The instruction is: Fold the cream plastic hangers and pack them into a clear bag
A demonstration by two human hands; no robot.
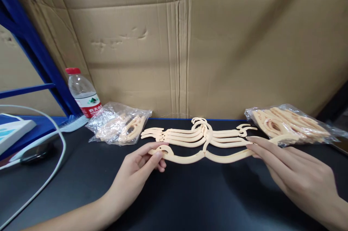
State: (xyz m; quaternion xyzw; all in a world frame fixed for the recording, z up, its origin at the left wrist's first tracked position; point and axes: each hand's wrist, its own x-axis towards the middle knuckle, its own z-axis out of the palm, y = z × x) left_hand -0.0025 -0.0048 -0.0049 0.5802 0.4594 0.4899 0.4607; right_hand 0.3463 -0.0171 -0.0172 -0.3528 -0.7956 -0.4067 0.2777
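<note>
Your left hand pinches the left end of the hanger between thumb and fingers. The hanger's long axis runs left to right over the table. It lies parallel to the stack and just on your side of it, with the hook pointing away from you over the stack. Your right hand rests with straight fingers on the right end. Its thumb is hidden, so you cannot tell whether it grips. Each hand sits at one end, equally near.
</note>
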